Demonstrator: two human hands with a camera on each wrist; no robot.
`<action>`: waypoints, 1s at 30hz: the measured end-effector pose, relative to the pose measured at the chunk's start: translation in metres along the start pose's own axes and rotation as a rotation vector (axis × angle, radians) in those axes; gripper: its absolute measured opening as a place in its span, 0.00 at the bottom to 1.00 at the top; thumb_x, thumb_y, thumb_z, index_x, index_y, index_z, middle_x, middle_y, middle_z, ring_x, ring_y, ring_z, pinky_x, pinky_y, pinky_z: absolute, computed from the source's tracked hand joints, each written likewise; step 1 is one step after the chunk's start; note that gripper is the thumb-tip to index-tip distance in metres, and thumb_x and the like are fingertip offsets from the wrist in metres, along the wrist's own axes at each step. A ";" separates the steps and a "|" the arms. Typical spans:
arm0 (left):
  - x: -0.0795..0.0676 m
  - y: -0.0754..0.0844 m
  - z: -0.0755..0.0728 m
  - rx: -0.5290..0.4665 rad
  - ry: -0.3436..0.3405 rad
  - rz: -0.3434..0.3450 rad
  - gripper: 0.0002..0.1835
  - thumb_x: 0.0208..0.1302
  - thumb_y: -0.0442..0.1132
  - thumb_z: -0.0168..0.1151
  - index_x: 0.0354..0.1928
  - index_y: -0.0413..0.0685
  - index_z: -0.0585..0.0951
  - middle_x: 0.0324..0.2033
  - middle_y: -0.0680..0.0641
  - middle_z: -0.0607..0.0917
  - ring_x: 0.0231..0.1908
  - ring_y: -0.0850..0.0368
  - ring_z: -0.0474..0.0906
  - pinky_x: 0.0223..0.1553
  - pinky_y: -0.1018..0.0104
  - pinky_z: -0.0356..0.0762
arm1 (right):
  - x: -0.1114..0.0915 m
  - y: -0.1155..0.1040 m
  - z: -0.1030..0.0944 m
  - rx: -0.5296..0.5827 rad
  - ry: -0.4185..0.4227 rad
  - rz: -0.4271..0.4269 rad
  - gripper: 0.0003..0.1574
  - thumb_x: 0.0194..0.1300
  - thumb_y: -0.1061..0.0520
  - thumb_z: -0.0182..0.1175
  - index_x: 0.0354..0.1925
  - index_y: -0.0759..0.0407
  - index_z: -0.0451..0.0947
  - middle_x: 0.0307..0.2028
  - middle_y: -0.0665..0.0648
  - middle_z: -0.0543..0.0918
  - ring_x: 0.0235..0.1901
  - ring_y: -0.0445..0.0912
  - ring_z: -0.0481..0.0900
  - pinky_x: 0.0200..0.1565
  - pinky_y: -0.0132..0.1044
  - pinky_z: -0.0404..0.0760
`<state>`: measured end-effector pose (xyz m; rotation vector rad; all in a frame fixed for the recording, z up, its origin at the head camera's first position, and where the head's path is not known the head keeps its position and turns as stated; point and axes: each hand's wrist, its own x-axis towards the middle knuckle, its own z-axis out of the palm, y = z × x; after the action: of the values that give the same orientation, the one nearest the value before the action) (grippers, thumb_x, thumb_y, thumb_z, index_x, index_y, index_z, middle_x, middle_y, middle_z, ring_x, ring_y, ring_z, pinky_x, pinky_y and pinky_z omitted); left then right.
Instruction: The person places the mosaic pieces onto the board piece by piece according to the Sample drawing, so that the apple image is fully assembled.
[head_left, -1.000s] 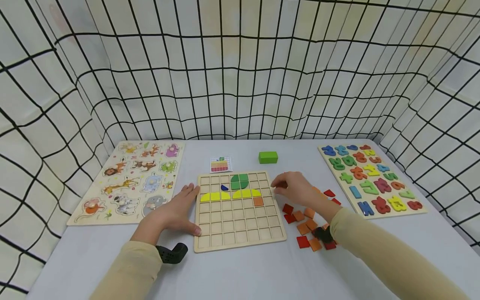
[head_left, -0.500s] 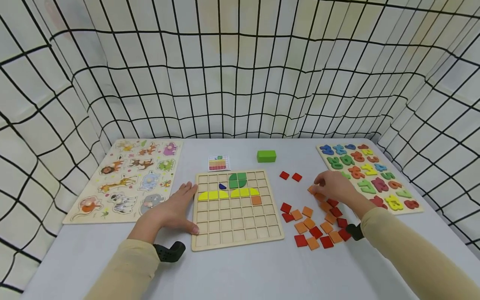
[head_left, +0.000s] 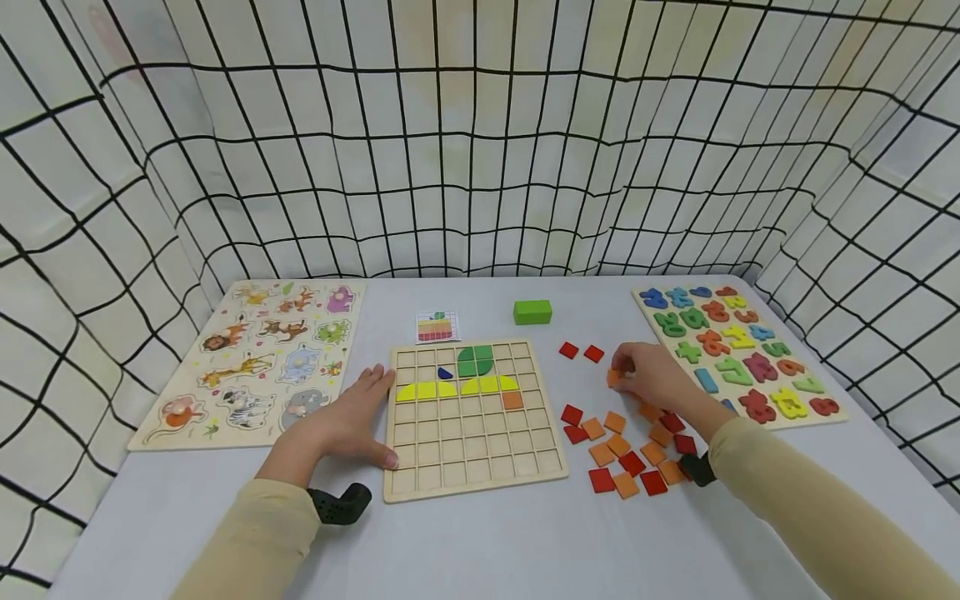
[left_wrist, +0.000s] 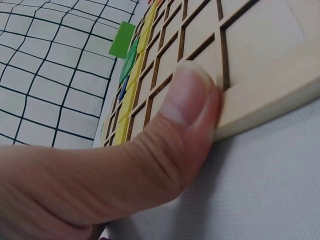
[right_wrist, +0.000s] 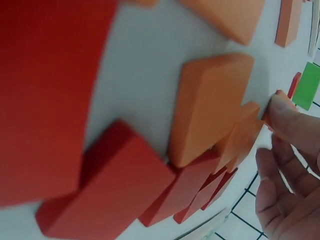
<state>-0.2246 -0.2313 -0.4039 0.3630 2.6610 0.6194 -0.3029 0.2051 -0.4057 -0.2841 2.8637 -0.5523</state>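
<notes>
My left hand (head_left: 341, 427) lies along the left edge of a wooden grid board (head_left: 465, 450), fingers extended. In the left wrist view its thumb (left_wrist: 187, 97) rests on the board's rim. Yellow pieces (head_left: 426, 391) form a row on the board, below a green leaf shape (head_left: 476, 361) and a small blue piece (head_left: 446, 373). One orange tile (head_left: 512, 401) sits in a cell under the yellow row. To the right of the board, my right hand (head_left: 654, 377) pinches another orange square tile (head_left: 614, 377) between thumb and fingers, above loose orange and red tiles (head_left: 632, 463).
A picture card (head_left: 437, 326) and a green block (head_left: 532, 312) stand behind the board. An animal puzzle board (head_left: 247, 367) is at left, a number puzzle board (head_left: 738, 354) at right. Two red tiles (head_left: 569, 350) lie apart. Black netting (head_left: 472, 137) surrounds the table.
My right hand has moved from the board's right edge over to the loose tiles, where it has taken hold of an orange tile. The left hand stays on the board.
</notes>
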 end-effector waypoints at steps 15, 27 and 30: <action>0.000 -0.001 0.003 -0.011 -0.007 -0.005 0.70 0.44 0.53 0.85 0.79 0.32 0.49 0.79 0.28 0.45 0.79 0.28 0.38 0.78 0.32 0.47 | -0.011 -0.072 0.024 0.159 0.007 -0.218 0.04 0.65 0.63 0.69 0.36 0.56 0.82 0.36 0.52 0.83 0.41 0.46 0.80 0.47 0.39 0.86; 0.000 0.000 0.004 -0.019 0.001 -0.002 0.70 0.43 0.52 0.85 0.79 0.32 0.50 0.79 0.28 0.46 0.79 0.28 0.38 0.77 0.32 0.47 | -0.013 -0.104 0.046 0.257 -0.133 -0.270 0.03 0.66 0.61 0.68 0.38 0.54 0.87 0.35 0.48 0.85 0.36 0.42 0.77 0.40 0.28 0.81; 0.000 0.000 0.004 -0.020 0.003 0.000 0.70 0.43 0.52 0.85 0.79 0.31 0.50 0.79 0.28 0.46 0.79 0.28 0.38 0.77 0.32 0.47 | -0.013 -0.108 0.049 0.236 -0.134 -0.267 0.02 0.66 0.60 0.69 0.38 0.55 0.87 0.36 0.48 0.86 0.37 0.42 0.77 0.40 0.29 0.80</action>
<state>-0.2229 -0.2303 -0.4071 0.3563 2.6559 0.6460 -0.2625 0.0925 -0.4068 -0.6407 2.6144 -0.8757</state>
